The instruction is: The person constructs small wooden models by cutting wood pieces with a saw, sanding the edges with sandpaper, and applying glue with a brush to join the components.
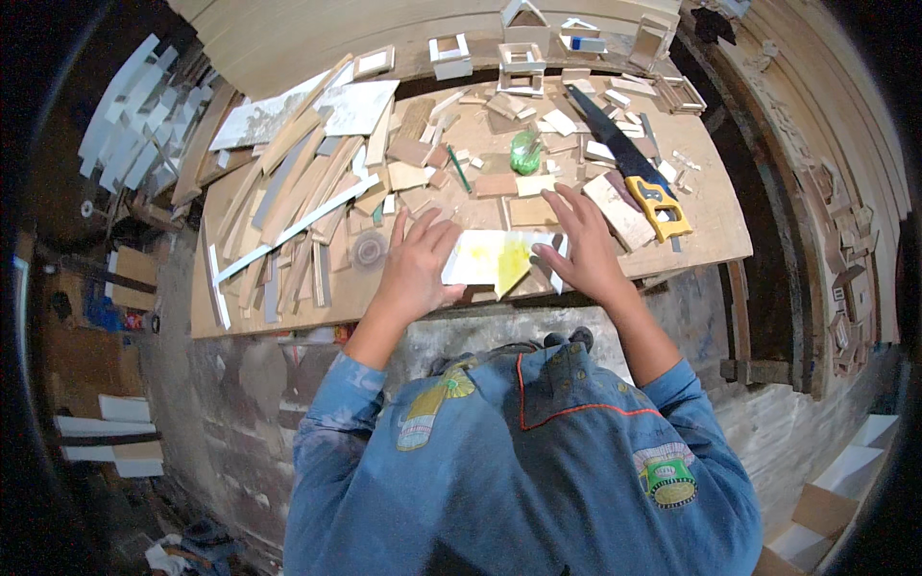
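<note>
A white piece with yellow stains lies near the table's front edge, with a yellow-stained triangular piece at its right part. My left hand is at its left end, fingers spread and thumb at the lower corner. My right hand is at the right end, fingers apart and thumb touching it near a narrow white strip. Beyond them lie small wooden blocks, a green bottle-like object and a thin green stick.
A handsaw with a yellow handle lies at the right. Long wooden strips and white boards crowd the table's left. Small wooden frames stand along the back. Stacked white pieces sit off the table at the upper left.
</note>
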A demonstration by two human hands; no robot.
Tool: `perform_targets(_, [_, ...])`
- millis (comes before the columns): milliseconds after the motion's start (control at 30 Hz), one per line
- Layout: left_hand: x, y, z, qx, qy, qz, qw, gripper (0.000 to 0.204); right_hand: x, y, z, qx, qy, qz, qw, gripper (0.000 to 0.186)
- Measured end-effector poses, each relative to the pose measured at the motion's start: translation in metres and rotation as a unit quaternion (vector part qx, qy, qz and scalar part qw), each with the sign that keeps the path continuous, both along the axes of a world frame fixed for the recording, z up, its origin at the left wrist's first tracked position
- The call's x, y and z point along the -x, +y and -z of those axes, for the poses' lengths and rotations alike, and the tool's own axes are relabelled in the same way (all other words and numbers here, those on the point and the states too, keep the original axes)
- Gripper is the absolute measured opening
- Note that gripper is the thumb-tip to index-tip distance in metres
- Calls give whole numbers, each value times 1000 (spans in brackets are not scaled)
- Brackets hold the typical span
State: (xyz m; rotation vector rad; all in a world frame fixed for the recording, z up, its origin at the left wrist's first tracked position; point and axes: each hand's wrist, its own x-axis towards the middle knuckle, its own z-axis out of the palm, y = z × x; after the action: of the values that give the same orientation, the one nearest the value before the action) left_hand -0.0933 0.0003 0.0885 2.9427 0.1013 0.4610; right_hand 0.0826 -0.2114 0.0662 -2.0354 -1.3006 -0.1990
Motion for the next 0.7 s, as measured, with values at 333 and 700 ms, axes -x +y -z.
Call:
perform_targets(333, [-98, -47, -31, 109, -212, -110, 965, 88, -82, -49, 27, -27, 560, -100, 822, 15])
perform_targets(700, [-209, -172, 37, 628, -115, -89, 765, 70, -150, -102, 48, -151, 650, -60, 743, 18])
